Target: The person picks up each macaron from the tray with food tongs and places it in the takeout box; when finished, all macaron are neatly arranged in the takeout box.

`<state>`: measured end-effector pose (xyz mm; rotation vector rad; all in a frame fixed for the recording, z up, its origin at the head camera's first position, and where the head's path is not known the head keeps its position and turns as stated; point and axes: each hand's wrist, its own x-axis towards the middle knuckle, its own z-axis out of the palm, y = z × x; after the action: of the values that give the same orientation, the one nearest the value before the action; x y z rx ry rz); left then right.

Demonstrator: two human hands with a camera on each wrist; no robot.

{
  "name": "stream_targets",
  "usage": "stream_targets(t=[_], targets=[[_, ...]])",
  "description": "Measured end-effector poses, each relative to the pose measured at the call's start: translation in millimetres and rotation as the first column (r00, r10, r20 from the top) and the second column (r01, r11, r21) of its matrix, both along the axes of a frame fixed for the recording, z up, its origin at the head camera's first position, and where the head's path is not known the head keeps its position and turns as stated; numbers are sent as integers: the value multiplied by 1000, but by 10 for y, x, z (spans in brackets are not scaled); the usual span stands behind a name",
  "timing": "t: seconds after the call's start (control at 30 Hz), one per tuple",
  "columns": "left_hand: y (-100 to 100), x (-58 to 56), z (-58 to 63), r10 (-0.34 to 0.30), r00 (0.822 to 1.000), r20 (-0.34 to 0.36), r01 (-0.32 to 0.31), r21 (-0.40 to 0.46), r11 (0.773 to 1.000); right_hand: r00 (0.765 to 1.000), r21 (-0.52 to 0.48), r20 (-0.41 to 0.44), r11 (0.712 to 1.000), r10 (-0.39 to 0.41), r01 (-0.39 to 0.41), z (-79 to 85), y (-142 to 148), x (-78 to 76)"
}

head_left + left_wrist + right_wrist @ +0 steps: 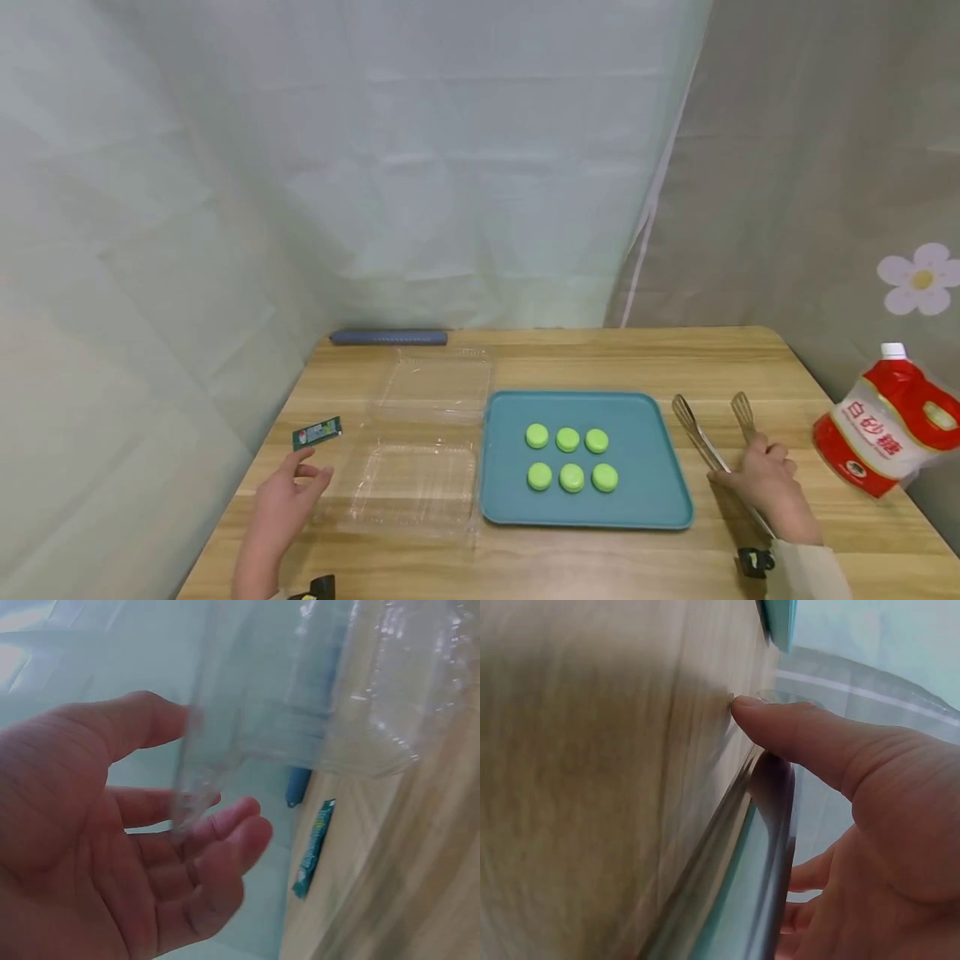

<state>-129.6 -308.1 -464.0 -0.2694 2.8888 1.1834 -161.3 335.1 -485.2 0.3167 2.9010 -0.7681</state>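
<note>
On the right of the table, metal food tongs (708, 448) lie with their slotted ends spread apart. My right hand (768, 483) grips their arms, thumb on the nearer side and fingers over the farther one. In the right wrist view the thumb (802, 735) lies across the top of a shiny tong arm (761, 847). My left hand (288, 500) is beside a clear plastic box (412, 492) with a hinged lid (438, 383) laid back. Its fingers are loosely bent, and the thumb tip is right at the box's edge. Green macarons (567, 440) sit in two rows on a teal tray (652, 492).
A small green packet (317, 432) lies just beyond my left hand. At the back left edge lies a long dark blue bar (388, 337). A red and white sugar bag (877, 425) stands at the right edge. Curtains (480, 208) hang behind the table.
</note>
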Motion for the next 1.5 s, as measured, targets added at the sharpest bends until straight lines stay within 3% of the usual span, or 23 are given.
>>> stream_targets(t=[0.5, 0.83, 1.17, 1.5], targets=[[105, -2, -197, 37, 996, -86, -38, -5, 999, 1000, 55, 0, 998, 20, -20, -18, 28, 27], [133, -17, -294, 36, 996, -80, -37, -4, 999, 995, 73, -98, 997, 37, -30, -21, 44, 70], [123, 6, -283, 55, 998, -40, -55, 18, 998, 982, 135, -176, 990, 72, -49, -21, 85, 158], [132, 1, -291, 36, 998, -53, -34, 29, 999, 930, 213, -319, 970, 181, -115, 20, 168, 206]])
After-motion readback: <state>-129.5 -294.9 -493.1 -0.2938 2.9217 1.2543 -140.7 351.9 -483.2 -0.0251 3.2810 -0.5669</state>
